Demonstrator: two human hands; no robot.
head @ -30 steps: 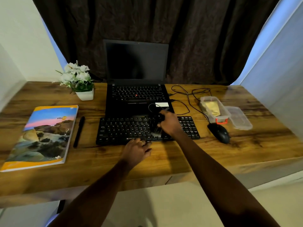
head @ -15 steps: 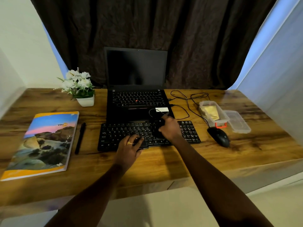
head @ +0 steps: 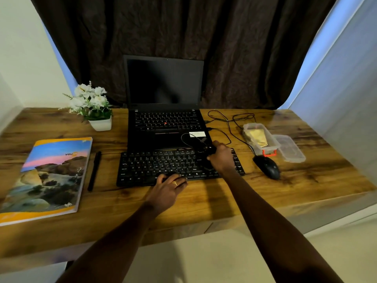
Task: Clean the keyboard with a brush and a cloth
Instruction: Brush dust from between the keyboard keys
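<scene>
A black external keyboard (head: 155,166) lies on the wooden desk (head: 204,203) in front of an open laptop (head: 165,119). My right hand (head: 221,158) is over the keyboard's right part near its back edge, shut on a small black brush (head: 211,149). Only the brush's dark upper end shows; its bristles are hidden under the hand. My left hand (head: 166,189) rests flat on the keyboard's front edge near the space bar, fingers apart. A yellow cloth (head: 257,136) lies folded in a clear plastic box (head: 271,146) to the right.
The box's clear lid (head: 290,149) and a black mouse (head: 267,167) with its looping cable (head: 230,121) sit on the right. A black pen (head: 94,170), a colourful notebook (head: 47,176) and a white flower pot (head: 101,123) are on the left.
My right hand has carried the brush from the keyboard's middle to its back right part. My left hand has slid forward from the desk onto the keyboard's front edge.
</scene>
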